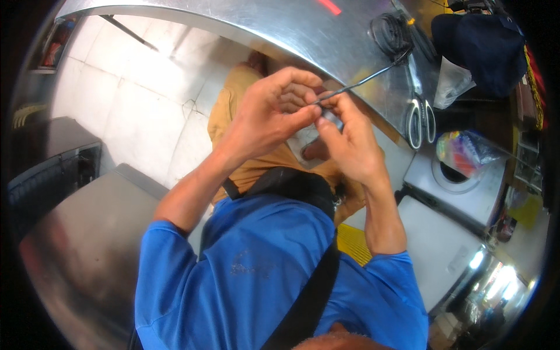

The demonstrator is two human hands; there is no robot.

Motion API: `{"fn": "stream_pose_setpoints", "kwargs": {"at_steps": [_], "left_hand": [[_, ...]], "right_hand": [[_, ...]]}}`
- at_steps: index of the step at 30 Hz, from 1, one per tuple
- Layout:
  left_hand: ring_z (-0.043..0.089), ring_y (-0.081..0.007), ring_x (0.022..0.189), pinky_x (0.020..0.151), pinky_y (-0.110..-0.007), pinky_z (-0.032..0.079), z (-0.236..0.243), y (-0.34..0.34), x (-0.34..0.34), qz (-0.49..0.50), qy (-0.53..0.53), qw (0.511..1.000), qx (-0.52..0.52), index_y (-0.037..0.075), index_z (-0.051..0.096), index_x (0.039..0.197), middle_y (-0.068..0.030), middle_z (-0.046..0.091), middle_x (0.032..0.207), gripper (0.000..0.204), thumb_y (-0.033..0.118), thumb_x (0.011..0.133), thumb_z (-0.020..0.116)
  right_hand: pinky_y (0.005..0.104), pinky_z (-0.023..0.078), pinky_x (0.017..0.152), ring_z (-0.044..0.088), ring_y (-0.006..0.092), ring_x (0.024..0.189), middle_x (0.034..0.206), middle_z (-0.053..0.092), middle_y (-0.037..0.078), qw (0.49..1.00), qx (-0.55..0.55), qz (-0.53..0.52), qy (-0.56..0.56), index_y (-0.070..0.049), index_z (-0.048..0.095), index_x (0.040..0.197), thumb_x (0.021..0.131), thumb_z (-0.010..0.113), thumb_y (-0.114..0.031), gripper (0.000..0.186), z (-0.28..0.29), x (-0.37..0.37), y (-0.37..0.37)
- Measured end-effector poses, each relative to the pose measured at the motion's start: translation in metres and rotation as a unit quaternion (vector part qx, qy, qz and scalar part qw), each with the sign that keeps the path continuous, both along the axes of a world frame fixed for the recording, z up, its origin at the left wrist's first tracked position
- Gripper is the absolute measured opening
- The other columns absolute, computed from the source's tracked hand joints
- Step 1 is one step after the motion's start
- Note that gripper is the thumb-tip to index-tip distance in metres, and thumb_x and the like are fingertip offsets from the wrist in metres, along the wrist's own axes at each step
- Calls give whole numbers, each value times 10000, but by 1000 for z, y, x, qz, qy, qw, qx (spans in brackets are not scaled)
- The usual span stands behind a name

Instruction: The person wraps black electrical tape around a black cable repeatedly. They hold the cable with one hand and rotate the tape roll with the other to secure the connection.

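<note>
Just beyond my lap, both my hands meet in front of the steel bench's edge. My left hand (279, 108) is closed, thumb and fingers pinched on a thin dark cord (364, 80), which runs up right toward the bench. My right hand (344, 134) is curled beside it, closed around a small grey-blue piece (331, 118), too hidden to name further. On the bench (274, 29), large scissors (415, 122) with black and white handles lie under the cord's far end, beside a black coiled strap (385, 35).
A red strip (329, 7) and a dark cap (478, 49) rest on the bench. At right stand a white machine (423, 181) and a colourful plastic package (466, 149). A grey cabinet (87, 245) is at lower left, beside the tiled floor (140, 116).
</note>
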State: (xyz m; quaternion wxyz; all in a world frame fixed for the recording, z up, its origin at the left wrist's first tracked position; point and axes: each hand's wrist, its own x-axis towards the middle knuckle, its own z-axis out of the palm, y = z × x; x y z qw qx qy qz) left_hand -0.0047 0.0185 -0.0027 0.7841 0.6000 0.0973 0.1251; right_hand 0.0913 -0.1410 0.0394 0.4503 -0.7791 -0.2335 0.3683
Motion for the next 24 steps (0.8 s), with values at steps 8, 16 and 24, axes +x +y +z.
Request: {"fn": "stream_pose_setpoints", "kwargs": {"at_steps": [8,16,24], "left_hand": [[667,-48,900,799,-196,560,-10,5,0,-23,-22,999,-4,-4,595,1283,-2,680,1011,342,43,972,730],[673,-62,940,824,-216,572,-12,0,1,-6,-9,998,62,-22,607,1252,-28,687,1041,309,46,975,726],[688,-92,917,823,-244,590,-5,12,-5,-34,-8,999,10,-38,624,1268,-40,679,997,297,64,998,698]], "right_hand": [[343,523,794,661,188,882,957,693,152,997,68,-24,-21,34,627,1135,948,614,-103,232,-12,-5,-1],[298,522,857,650,135,909,968,713,89,981,152,-102,-72,46,703,998,920,673,-38,118,-28,-6,1],[280,525,876,656,96,916,931,731,54,983,138,-118,-28,37,733,1004,930,672,-19,111,-25,-4,9]]}}
